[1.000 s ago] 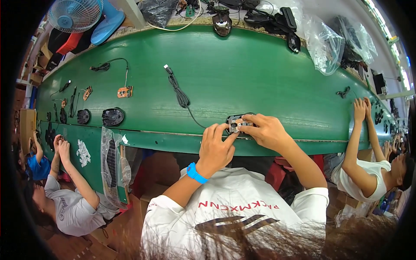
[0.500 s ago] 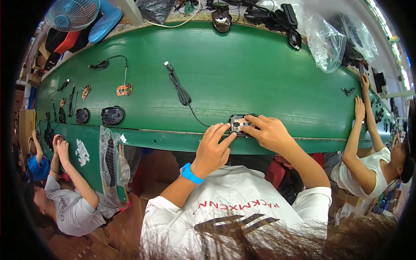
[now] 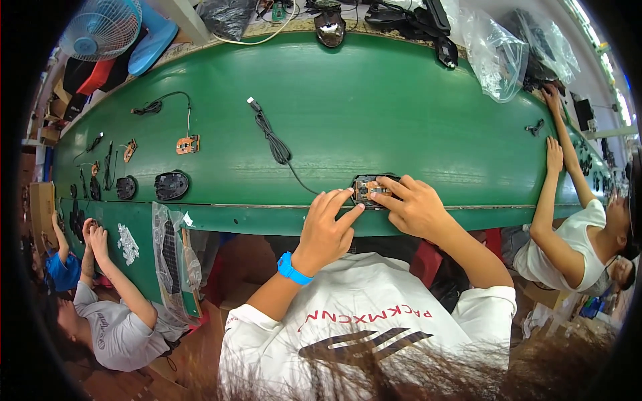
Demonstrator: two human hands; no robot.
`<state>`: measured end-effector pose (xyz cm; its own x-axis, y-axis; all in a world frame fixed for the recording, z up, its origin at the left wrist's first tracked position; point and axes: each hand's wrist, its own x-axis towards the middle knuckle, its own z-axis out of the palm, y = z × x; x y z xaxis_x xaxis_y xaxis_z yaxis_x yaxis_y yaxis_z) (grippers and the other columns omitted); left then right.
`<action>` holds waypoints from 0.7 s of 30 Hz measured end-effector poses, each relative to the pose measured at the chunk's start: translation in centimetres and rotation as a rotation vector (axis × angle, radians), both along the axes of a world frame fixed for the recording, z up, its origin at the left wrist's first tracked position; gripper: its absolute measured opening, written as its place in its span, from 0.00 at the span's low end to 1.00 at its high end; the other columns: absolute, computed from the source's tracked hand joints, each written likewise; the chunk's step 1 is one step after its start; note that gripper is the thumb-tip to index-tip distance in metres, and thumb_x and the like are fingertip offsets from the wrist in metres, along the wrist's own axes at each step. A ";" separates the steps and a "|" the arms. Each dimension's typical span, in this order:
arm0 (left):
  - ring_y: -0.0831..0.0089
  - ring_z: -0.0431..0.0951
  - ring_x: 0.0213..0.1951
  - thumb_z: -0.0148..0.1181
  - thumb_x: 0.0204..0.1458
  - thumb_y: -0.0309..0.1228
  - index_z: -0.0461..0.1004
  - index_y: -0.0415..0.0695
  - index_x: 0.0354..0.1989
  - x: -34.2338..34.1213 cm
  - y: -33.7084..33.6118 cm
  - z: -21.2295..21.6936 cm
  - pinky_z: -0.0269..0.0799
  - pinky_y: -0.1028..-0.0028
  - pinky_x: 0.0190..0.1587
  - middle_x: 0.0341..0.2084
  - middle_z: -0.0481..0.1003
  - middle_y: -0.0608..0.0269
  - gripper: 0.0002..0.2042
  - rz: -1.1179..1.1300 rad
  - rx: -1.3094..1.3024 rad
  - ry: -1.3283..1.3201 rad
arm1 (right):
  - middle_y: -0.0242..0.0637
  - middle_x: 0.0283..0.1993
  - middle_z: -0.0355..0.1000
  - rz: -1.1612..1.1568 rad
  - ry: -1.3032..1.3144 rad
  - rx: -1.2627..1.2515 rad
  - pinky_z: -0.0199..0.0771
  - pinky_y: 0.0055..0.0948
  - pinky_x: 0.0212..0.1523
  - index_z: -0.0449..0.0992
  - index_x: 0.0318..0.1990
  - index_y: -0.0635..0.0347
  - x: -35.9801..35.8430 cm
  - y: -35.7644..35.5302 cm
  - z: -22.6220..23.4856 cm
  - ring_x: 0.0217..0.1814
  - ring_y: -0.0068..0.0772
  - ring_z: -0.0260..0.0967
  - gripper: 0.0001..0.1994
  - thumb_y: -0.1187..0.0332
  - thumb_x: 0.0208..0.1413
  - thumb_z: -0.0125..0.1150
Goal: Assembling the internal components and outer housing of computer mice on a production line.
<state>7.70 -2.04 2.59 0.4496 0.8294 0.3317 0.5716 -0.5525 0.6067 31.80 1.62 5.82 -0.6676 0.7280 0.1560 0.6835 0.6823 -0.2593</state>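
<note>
Since the earlier frame, the right-hand co-worker's upper hand (image 3: 552, 97) has reached the green worktop's (image 3: 401, 100) far edge. At the near edge, the left hand (image 3: 326, 224) parts thumb and forefinger against a mouse base (image 3: 368, 176); the right hand's (image 3: 419, 208) fingers partly hide the circuit board (image 3: 364, 190) inside. Whether either clamps, I cannot tell. A clear bag (image 3: 159, 230) holds an indistinct black gridded item (image 3: 170, 257).

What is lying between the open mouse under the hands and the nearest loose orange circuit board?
In the head view, a bundled black cable lies between the open mouse and the circuit board, its lead running toward the mouse.
</note>
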 end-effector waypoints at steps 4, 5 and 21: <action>0.49 0.69 0.62 0.62 0.44 0.22 0.80 0.47 0.51 0.5 1.1 1.3 0.61 0.43 0.66 0.60 0.71 0.51 0.22 -0.027 0.082 0.079 | 0.37 0.63 0.71 -0.031 0.026 -0.006 0.77 0.41 0.49 0.80 0.53 0.53 -0.1 -0.5 -0.3 0.47 0.41 0.70 0.25 0.74 0.41 0.64; 0.49 0.69 0.62 0.62 0.44 0.22 0.80 0.47 0.51 0.5 1.5 1.1 0.61 0.43 0.66 0.60 0.71 0.51 0.22 -0.045 0.083 0.076 | 0.38 0.63 0.71 -0.048 0.055 -0.009 0.76 0.42 0.51 0.80 0.53 0.53 -0.3 -0.7 -0.6 0.49 0.42 0.70 0.26 0.74 0.41 0.64; 0.48 0.70 0.61 0.62 0.43 0.22 0.79 0.46 0.51 0.9 4.1 1.1 0.63 0.46 0.67 0.59 0.70 0.49 0.22 -0.251 0.073 0.199 | 0.31 0.61 0.73 -0.044 0.029 0.058 0.71 0.42 0.59 0.79 0.55 0.51 3.7 -1.4 -1.1 0.60 0.40 0.68 0.25 0.70 0.44 0.67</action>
<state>8.58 2.05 3.69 0.6991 0.6616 0.2710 0.5151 -0.7290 0.4508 35.50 0.23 4.69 -0.6298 0.7456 0.2177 0.7057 0.6664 -0.2406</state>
